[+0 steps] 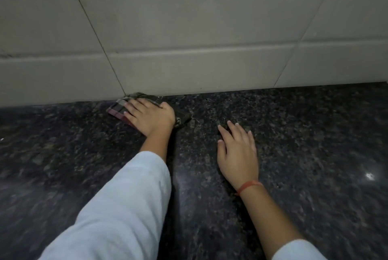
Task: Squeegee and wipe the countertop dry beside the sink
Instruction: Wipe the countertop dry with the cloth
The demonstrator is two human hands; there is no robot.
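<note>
Left hand [150, 118] is pressing flat, fingers straight, on a checked cloth [119, 109] lying against the tiled wall [189, 39]. Right hand [238, 151] is resting open on the dark granite countertop [315, 133], red thread [248, 186] circling its wrist.

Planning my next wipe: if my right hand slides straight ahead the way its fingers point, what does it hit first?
Probably the tiled wall, across bare countertop; the right hand looks to pass just right of the cloth.
</note>
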